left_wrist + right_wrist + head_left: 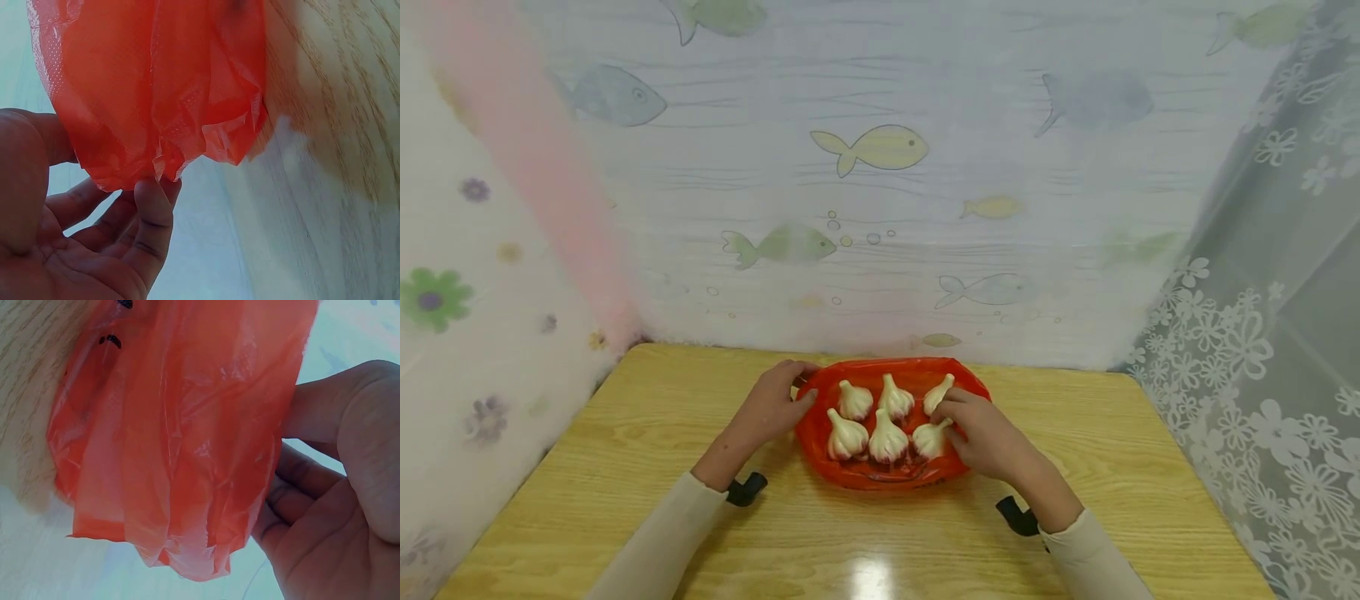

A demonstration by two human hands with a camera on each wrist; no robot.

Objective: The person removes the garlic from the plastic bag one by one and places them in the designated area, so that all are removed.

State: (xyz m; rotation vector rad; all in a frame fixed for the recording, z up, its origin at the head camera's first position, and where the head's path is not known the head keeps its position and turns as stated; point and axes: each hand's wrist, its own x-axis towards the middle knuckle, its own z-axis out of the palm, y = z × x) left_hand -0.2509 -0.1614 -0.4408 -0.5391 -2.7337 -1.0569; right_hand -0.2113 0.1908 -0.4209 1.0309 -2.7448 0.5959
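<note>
A red plastic bag [880,479] lies spread wide on the table with its mouth up. Several white garlic bulbs [888,439] sit inside it in two rows. My left hand [772,404] holds the bag's left edge; its fingers [153,215] touch the crumpled plastic. At the right side, my right hand [983,433] reaches over the rim and pinches the front right garlic bulb [928,441] near its stem. The back right garlic bulb [933,398] is close to those fingers. In the right wrist view, the bag wall [206,444] hides the fingertips.
The wood-grain table [700,567] runs to a fish-patterned sheet [880,267] at the back. A flower-patterned sheet [512,375] hangs at the left, and a lace-like flowered curtain [1240,400] at the right. Black wrist mounts [747,489] stick out below the sleeves.
</note>
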